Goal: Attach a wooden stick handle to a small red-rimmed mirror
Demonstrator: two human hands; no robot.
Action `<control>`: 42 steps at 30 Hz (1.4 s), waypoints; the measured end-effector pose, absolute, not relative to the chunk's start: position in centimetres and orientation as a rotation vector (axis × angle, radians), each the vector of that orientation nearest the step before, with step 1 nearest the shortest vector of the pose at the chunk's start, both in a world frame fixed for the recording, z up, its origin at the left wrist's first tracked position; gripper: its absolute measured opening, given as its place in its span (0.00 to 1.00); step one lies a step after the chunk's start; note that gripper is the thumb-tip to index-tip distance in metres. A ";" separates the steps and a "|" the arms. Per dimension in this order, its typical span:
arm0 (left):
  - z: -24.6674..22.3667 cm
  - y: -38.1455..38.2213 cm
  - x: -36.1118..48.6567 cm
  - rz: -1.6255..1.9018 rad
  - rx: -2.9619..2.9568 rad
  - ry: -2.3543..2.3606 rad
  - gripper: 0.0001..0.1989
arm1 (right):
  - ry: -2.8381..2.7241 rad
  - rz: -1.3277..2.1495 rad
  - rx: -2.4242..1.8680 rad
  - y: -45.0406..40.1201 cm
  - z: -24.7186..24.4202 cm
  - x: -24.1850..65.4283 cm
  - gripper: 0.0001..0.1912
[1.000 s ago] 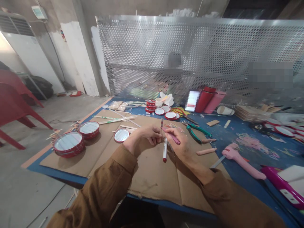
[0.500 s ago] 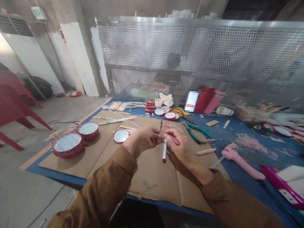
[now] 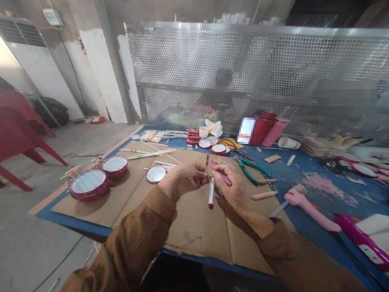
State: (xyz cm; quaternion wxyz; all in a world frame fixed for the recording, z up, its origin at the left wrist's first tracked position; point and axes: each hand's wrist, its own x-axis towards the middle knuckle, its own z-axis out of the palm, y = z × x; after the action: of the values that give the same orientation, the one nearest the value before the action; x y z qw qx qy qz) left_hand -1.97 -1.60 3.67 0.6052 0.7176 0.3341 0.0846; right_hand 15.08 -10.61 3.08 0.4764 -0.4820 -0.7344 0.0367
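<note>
The left hand [image 3: 184,177] pinches a white, red-tipped marker [image 3: 210,194] upright, and the right hand [image 3: 232,187] closes on a pink marker [image 3: 221,176], above flattened cardboard [image 3: 194,231]. Stacked red-rimmed round mirrors [image 3: 88,182] look assembled; loose craft sticks [image 3: 150,154] remain.

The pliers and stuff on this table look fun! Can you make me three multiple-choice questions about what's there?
1. What colour are the handles of the pliers?
A. pink
B. red
C. green

2. Where does the round mirror lie?
A. on the pliers
B. on the cardboard beside the left hand
C. under the pliers

3. What is the right hand doing?
A. pinching a pink marker
B. gripping the pliers
C. holding the round mirror

Answers:
1. C, the handles show green.
2. B, the mirror sits just left of that hand.
3. A, its fingers are around the marker.
</note>
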 end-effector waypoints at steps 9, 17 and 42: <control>3.7 -1.7 -2.0 0.201 1.650 0.762 0.12 | -1.790 0.133 -1.169 -10.9 3.2 14.9 0.06; 3.2 -1.4 -2.0 0.207 1.649 0.751 0.14 | -1.788 0.111 -1.176 -10.8 3.1 15.0 0.05; 3.6 -1.5 -1.9 0.189 1.679 0.758 0.09 | -1.768 0.133 -1.187 -10.8 3.2 14.9 0.06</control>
State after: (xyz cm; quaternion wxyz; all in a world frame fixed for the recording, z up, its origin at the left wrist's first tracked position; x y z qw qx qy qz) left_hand -1.92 -1.53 3.56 0.6012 0.7244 0.3273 0.0814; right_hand 14.89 -10.81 3.21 0.4831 -0.4871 -0.7255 0.0546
